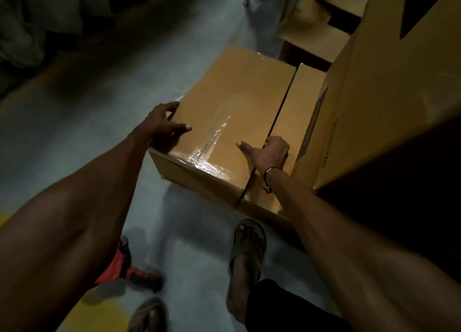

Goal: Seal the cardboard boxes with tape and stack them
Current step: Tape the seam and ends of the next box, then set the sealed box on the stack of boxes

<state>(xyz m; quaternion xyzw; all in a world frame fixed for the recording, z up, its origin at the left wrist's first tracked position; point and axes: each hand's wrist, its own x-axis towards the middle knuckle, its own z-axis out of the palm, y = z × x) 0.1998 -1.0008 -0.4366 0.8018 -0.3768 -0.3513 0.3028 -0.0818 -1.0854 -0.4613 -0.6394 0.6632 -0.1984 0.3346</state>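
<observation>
Dim light; the far left of the room is too dark to read. A red tape dispenser lies on the floor, below and left of the left grip, partly hidden behind the forearm. Left hand clamps the sealed box's near-left edge: thumb on top, fingers curled over the side, tips hidden. Clear tape runs along the box top between the two grips. Right hand grips the near-right edge, thumb flat on top, fingers lost in the gap against a second box. Right of that grip, a large carton is cut off by the frame.
</observation>
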